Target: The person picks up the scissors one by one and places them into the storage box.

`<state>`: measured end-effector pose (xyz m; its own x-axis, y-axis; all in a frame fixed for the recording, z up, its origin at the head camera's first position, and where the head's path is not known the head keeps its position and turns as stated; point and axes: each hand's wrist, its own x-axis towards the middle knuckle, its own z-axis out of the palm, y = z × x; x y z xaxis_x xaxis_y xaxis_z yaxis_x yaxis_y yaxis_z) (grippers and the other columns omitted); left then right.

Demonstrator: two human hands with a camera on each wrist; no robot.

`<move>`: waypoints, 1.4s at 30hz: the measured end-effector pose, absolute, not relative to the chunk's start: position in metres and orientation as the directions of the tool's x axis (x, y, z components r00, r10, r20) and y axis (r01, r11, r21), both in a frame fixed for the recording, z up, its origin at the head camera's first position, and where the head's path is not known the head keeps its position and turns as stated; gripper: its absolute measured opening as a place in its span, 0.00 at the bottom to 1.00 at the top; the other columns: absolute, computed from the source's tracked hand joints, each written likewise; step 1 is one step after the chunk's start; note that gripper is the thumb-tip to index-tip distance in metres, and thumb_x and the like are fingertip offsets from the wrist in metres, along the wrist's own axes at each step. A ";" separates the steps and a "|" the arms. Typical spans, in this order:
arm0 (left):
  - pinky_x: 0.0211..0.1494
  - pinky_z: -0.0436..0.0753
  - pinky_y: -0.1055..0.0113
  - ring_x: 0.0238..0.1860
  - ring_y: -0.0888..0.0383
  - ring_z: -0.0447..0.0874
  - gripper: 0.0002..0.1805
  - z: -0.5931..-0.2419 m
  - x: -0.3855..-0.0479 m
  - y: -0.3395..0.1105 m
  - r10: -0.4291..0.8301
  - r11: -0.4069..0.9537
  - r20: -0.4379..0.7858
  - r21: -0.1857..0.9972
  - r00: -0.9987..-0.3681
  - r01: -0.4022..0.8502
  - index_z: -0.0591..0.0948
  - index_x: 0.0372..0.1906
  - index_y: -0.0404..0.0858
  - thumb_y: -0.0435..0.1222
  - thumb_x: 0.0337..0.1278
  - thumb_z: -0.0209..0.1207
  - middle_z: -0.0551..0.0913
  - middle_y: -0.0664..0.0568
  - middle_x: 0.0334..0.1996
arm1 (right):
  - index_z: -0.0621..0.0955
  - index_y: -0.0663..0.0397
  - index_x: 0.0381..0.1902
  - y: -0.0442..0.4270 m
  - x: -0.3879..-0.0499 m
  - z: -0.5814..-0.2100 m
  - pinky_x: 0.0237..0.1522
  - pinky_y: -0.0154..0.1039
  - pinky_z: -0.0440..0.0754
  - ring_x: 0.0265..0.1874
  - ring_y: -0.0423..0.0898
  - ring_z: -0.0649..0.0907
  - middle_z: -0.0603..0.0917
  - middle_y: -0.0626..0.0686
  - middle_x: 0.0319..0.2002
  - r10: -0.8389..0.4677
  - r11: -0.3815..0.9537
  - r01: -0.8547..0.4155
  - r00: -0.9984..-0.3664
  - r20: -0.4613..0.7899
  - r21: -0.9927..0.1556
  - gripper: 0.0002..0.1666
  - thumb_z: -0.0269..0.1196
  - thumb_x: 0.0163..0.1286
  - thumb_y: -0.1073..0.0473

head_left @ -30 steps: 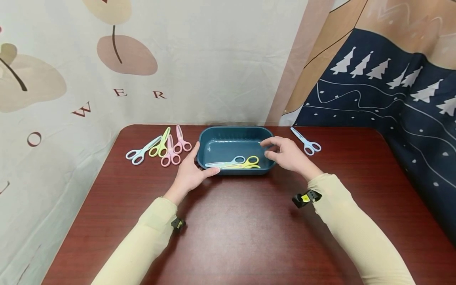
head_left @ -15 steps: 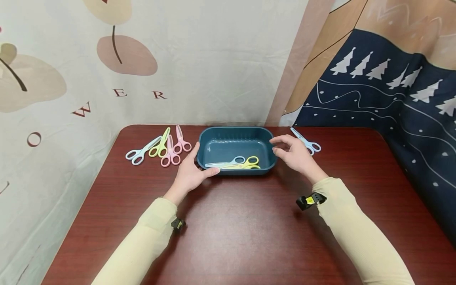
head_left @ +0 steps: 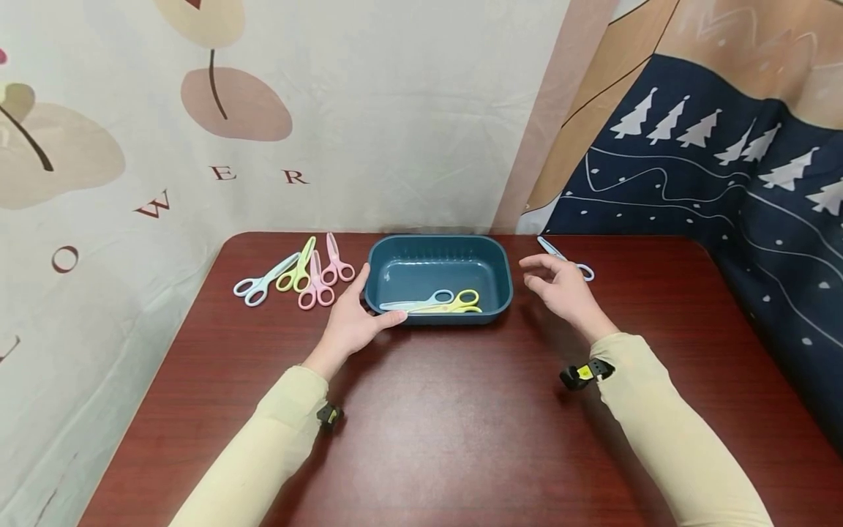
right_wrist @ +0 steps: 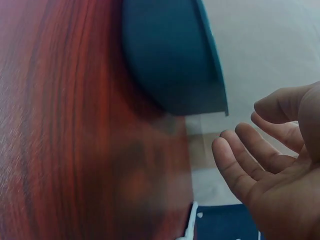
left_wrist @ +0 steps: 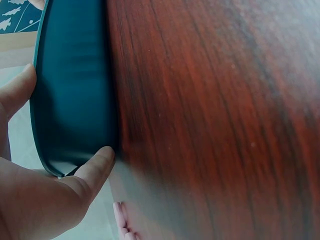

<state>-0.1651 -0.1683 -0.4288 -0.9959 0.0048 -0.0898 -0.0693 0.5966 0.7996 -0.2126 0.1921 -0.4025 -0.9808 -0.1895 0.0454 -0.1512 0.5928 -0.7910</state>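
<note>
A dark teal box [head_left: 437,318] holds a light blue pair of scissors [head_left: 435,298] and a yellow pair [head_left: 464,300] along its near wall. My left hand [head_left: 347,322] rests spread against its front-left corner, thumb at the near rim and a finger along the left side; in the left wrist view these straight fingers [left_wrist: 95,170] touch the outer wall. Just right of the box, my right hand [head_left: 566,294] hovers empty with fingers loosely bent, apart from the box [right_wrist: 170,60] in the right wrist view. Behind it lie blue scissors [head_left: 585,271], partly covered by the hand.
Left of the box, on the brown table [head_left: 421,439], lie several scissors: a light blue pair [head_left: 257,288], a yellow-green pair [head_left: 298,271] and two pink pairs [head_left: 316,285]. A pale printed cloth [head_left: 395,132] hangs behind the table, with a navy tree-patterned one [head_left: 658,183] at right.
My right hand has moved from above the box's right side outward to the right, and now covers part of the blue scissors there. My left hand has stayed at the corner.
</note>
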 end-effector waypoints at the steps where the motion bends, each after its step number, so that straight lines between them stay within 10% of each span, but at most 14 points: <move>1: 0.79 0.62 0.49 0.79 0.45 0.58 0.63 -0.429 -0.165 -0.168 0.006 0.598 -0.089 0.799 -0.996 -0.067 0.50 0.84 0.40 0.50 0.51 0.77 0.57 0.41 0.81 | 0.81 0.65 0.62 0.194 -0.213 -0.404 0.50 0.34 0.80 0.54 0.60 0.84 0.83 0.64 0.60 -0.187 0.594 -0.155 -0.981 0.053 -0.790 0.19 0.60 0.75 0.66; 7: 0.79 0.63 0.49 0.79 0.45 0.59 0.63 -0.428 -0.165 -0.168 0.007 0.596 -0.093 0.800 -0.996 -0.070 0.50 0.84 0.40 0.49 0.51 0.77 0.57 0.41 0.81 | 0.81 0.67 0.60 0.204 -0.215 -0.413 0.42 0.23 0.75 0.50 0.61 0.85 0.84 0.66 0.58 -0.164 0.601 -0.175 -0.982 0.094 -0.780 0.19 0.60 0.74 0.68; 30: 0.79 0.62 0.48 0.80 0.45 0.57 0.63 -0.428 -0.165 -0.168 0.004 0.600 -0.097 0.797 -0.995 -0.076 0.50 0.84 0.40 0.50 0.50 0.77 0.57 0.41 0.81 | 0.83 0.65 0.58 0.227 -0.221 -0.424 0.47 0.37 0.76 0.51 0.63 0.84 0.84 0.68 0.56 -0.017 0.670 -0.133 -0.986 0.164 -0.731 0.21 0.59 0.69 0.69; 42: 0.79 0.63 0.49 0.79 0.45 0.59 0.63 -0.427 -0.164 -0.169 0.007 0.598 -0.096 0.798 -0.995 -0.073 0.50 0.84 0.40 0.49 0.51 0.77 0.58 0.40 0.81 | 0.82 0.68 0.59 0.237 -0.225 -0.425 0.38 0.20 0.70 0.51 0.65 0.85 0.82 0.70 0.56 0.036 0.684 -0.081 -0.989 0.144 -0.725 0.20 0.60 0.69 0.69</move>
<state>-0.1645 -0.1686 -0.4273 -0.9954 0.0066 -0.0960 -0.0730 0.5978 0.7983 -0.2251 0.2369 -0.4248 -0.9889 0.0358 0.1443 -0.0810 0.6838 -0.7252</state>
